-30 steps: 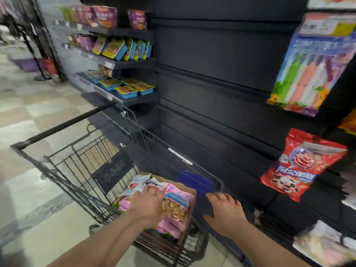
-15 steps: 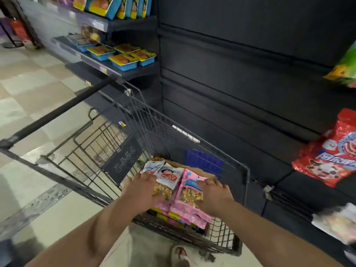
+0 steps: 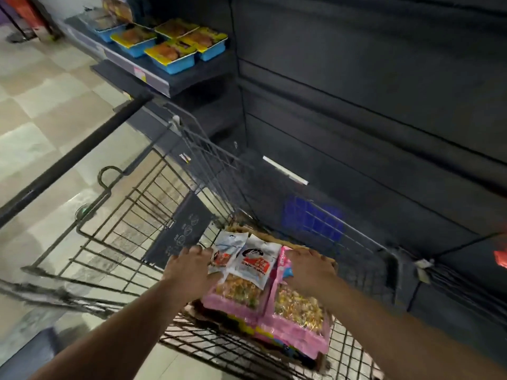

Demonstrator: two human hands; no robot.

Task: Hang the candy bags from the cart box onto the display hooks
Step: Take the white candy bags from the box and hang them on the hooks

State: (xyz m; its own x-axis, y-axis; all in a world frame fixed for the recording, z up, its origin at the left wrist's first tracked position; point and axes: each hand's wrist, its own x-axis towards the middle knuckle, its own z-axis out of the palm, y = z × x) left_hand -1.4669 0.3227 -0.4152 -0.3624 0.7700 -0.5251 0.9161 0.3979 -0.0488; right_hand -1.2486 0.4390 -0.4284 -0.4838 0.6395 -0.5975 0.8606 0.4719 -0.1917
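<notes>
Two grips are down in the cart [image 3: 153, 204], both on the candy bags [image 3: 255, 266] stacked in the cardboard box [image 3: 238, 229]. Left grip [image 3: 192, 267]: fingers curled round the left edge of the white-topped bags, holding them. Right grip [image 3: 310, 270]: fingers bent over a pink bag's header; thumb hidden, so a pinch cannot be confirmed. Judgement: lift few bags, by the header end, keeping hang holes free for the display hooks. No hooks show on the dark panel [image 3: 356, 111]. The bags lie under and between both grips, touching.
</notes>
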